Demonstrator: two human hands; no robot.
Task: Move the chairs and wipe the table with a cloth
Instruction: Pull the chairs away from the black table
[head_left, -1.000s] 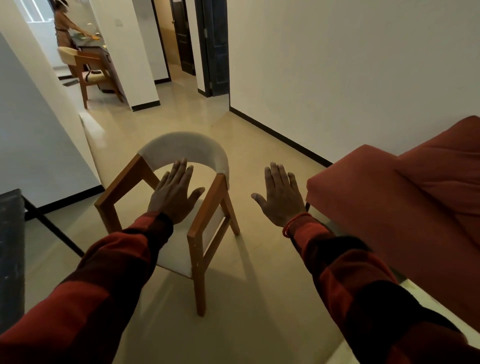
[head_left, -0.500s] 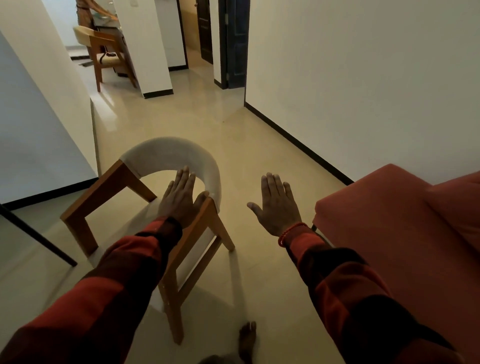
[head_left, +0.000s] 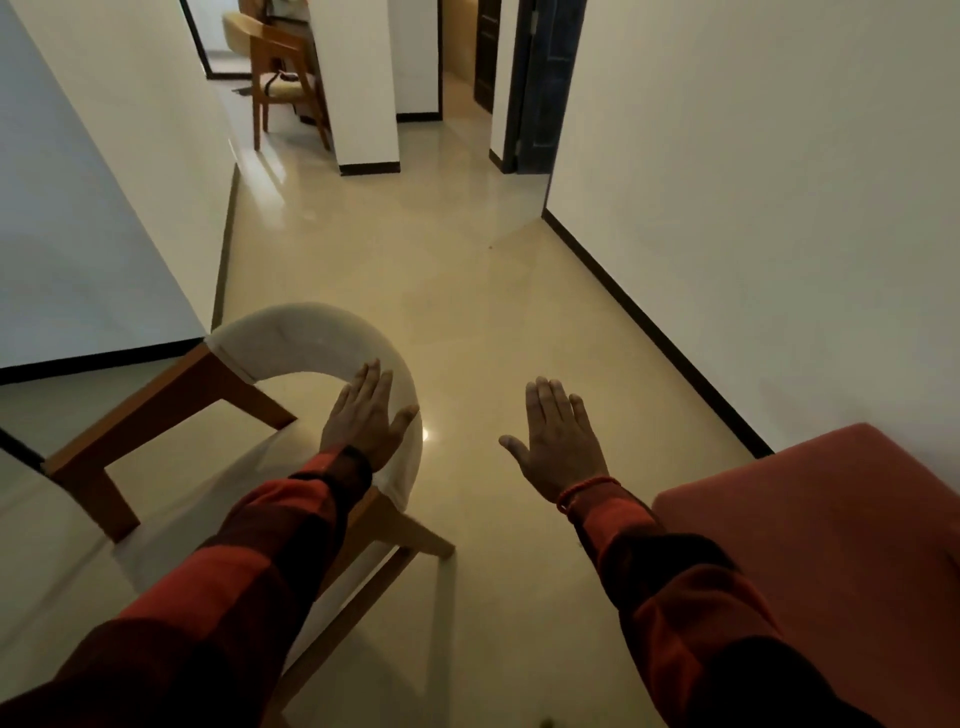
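A wooden armchair (head_left: 156, 410) with a curved white padded backrest and white seat stands on the tiled floor at lower left. My left hand (head_left: 363, 423) is flat with straight fingers over the right end of the backrest; whether it touches I cannot tell. My right hand (head_left: 558, 441) hovers flat and spread above the bare floor, to the right of the chair, holding nothing. No cloth is in view, and the table shows only as a dark leg at the left edge.
A red sofa (head_left: 831, 545) fills the lower right. White walls with dark skirting line a corridor ahead. A second wooden chair (head_left: 280, 78) stands in the far room at top. A dark door (head_left: 545, 83) is at the upper middle.
The view has moved forward and rightward past the chair, which now sits lower left. My left hand has shifted from above the seat to the backrest's right end.
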